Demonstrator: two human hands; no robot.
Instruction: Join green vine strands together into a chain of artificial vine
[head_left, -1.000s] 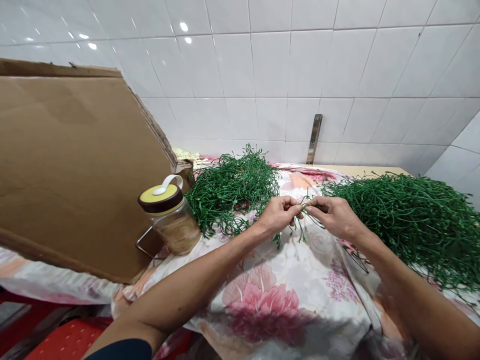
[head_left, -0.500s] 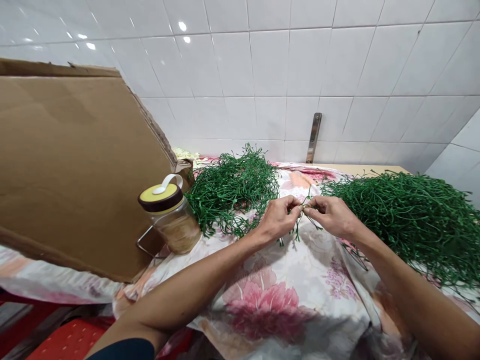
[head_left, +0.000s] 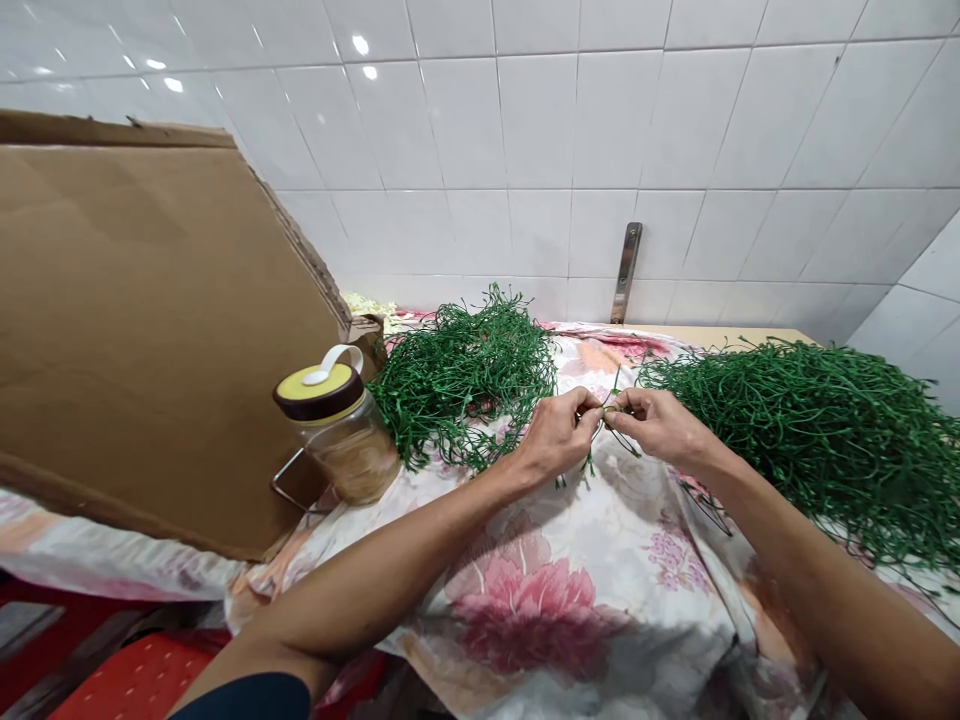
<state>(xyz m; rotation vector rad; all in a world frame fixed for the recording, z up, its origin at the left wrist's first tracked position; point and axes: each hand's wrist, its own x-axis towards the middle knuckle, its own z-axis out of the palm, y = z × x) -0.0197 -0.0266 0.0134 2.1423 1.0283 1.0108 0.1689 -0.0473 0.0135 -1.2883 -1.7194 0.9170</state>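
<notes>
My left hand (head_left: 559, 430) and my right hand (head_left: 656, 425) meet fingertip to fingertip above the flowered cloth. Both are closed in a pinch on a thin green stem (head_left: 616, 382) that looks like artificial greenery. Its small-tipped branches stick up between the fingers and hang below them. The exact spot where the fingers press is too small to make out. To the left of my left hand spreads a loose pile of green stems (head_left: 465, 375). A larger green heap (head_left: 810, 440) lies to the right, behind my right forearm.
A clear jar (head_left: 352, 450) with a yellow and brown lid stands at left, against a big cardboard sheet (head_left: 150, 340). Flowered cloth (head_left: 525, 620) covers the table. A metal strip (head_left: 627, 272) leans on the white tiled wall (head_left: 540, 130). A red stool (head_left: 135, 680) is below left.
Both hands stay pinched together at nearly the same place, with only slight finger movement on the stem. The whole view has shifted slightly.
</notes>
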